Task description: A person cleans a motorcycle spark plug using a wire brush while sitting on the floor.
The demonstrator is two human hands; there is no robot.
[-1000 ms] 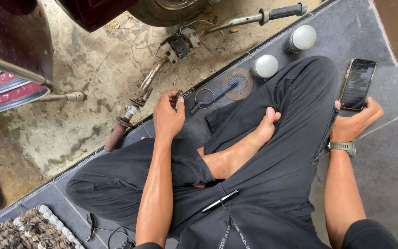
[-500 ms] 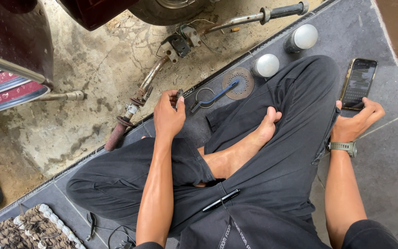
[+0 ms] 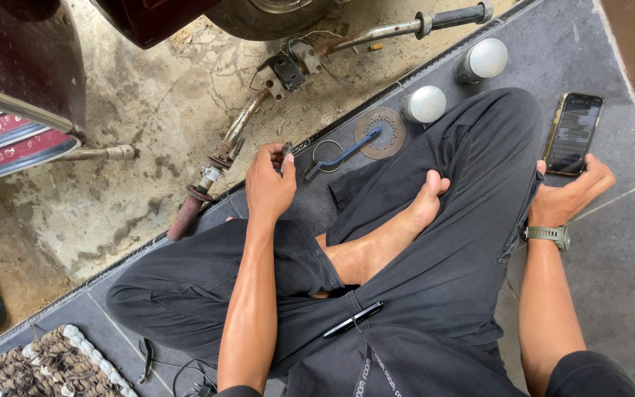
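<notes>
Cross-legged on the floor [image 3: 626,265], a person pinches a small dark part [image 3: 286,149] in the left hand [image 3: 270,184], fingers closed on it at centre frame. The right hand [image 3: 571,195], at right, grips a phone [image 3: 572,132]. A rusty handlebar assembly [image 3: 259,110] lies dismantled at upper centre, reassembly seemingly not begun. A round disc [image 3: 384,132] sits nearby. The small part's identity is unclear; a vehicle [image 3: 31,73] is cut off upper left.

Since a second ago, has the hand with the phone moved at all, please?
No. The right hand holds the phone in the same spot beside the knee, judged against the floor joint line.
</notes>
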